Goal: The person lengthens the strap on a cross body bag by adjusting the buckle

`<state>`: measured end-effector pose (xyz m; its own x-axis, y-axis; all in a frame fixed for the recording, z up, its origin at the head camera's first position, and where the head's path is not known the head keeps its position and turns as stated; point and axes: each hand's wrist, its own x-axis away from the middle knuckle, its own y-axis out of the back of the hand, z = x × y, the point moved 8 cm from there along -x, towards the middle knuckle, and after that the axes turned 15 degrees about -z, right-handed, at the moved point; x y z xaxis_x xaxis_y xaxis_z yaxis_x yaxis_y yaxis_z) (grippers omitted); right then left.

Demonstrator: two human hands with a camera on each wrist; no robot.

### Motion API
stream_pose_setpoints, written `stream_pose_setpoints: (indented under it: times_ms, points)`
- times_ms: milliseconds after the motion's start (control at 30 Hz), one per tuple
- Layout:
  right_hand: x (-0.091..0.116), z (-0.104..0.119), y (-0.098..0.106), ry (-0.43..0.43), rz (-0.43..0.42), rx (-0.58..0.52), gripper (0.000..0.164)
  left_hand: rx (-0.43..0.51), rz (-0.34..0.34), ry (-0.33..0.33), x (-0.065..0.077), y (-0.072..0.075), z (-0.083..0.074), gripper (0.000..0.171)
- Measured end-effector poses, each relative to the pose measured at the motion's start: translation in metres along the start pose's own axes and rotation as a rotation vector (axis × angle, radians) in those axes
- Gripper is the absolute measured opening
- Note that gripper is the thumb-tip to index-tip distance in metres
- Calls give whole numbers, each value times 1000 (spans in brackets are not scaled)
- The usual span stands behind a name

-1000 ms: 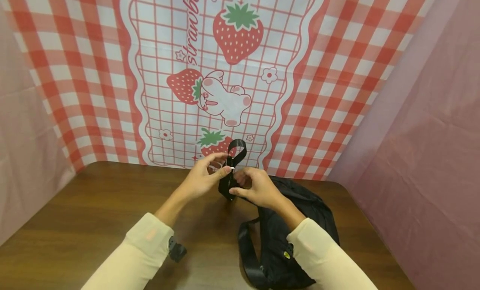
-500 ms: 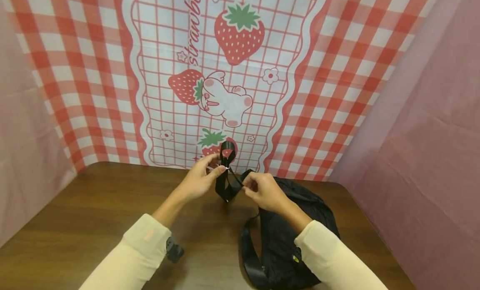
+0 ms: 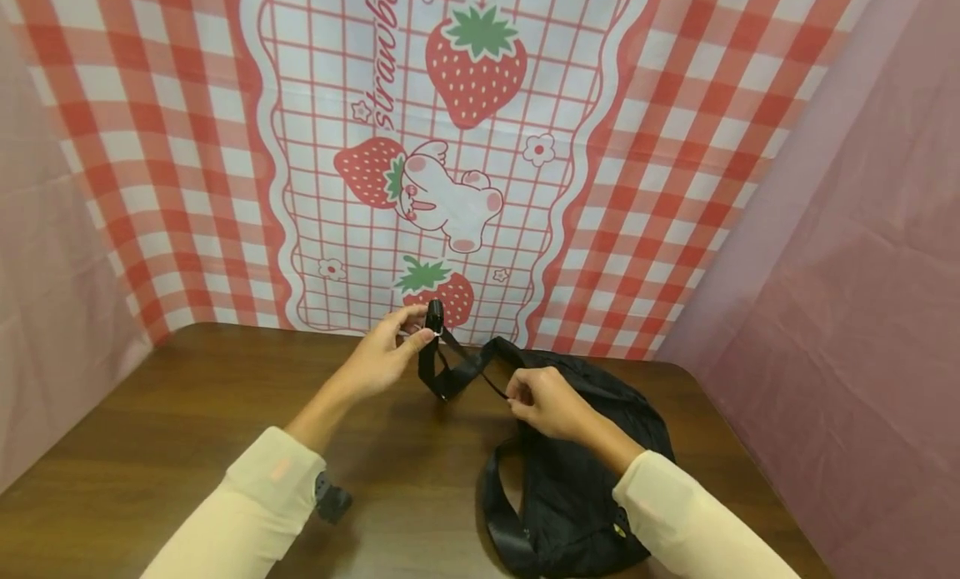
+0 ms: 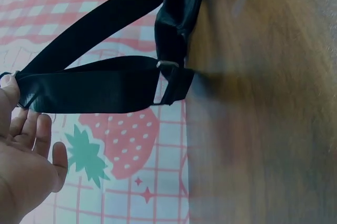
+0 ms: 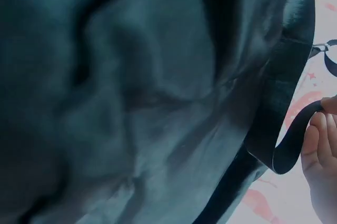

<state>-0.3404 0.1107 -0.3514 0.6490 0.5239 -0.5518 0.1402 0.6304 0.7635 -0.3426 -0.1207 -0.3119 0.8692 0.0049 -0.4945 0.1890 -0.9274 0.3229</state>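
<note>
A black fabric bag [image 3: 577,496] lies on the right part of the table and fills much of the right wrist view. Its black webbing strap [image 4: 95,92] stretches up to my left hand [image 3: 378,358], which pinches it at a metal slider [image 4: 18,90] between thumb and fingers. Lower on the strap, another metal piece [image 4: 168,64] joins two lengths of webbing. My right hand [image 3: 551,402] pinches a length of the strap in front of the bag, drawn fairly straight between the hands. A short strap loop stands above my left fingers.
The brown wooden table [image 3: 405,496] meets a red-and-white checked strawberry cloth [image 3: 675,171] at the back. Pink drapes [image 3: 862,312] hang at both sides. A second wide strap [image 3: 502,512] of the bag curves out on the table.
My right hand has moved right and toward me, away from the left, pulling strap along. The loop above my left hand has shrunk. My left hand has shifted slightly left.
</note>
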Motion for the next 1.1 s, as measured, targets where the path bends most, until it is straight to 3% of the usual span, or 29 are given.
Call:
stream_pose_setpoints:
  times_ms: [200,367,500,600,700,900,1100]
  points:
    - [7,-6,1,-26,57,-3,6,28,-62,36,-5,21,7,48]
    - [5,-5,3,-13,60,-20,4,1,-54,66,-5,29,16,49]
    - [3,-2,3,7,67,-18,8,-25,6,69,-5,31,24,49]
    - [0,1,4,15,69,-20,9,-111,99,38,-6,34,29,50]
    - [-4,7,5,22,78,-32,5,-267,190,-41,-6,41,32,50]
    - [-8,18,6,31,115,-49,3,-616,318,-298,-7,52,36,59]
    - [-7,10,9,-28,166,-36,6,-915,404,-546,-3,64,48,49]
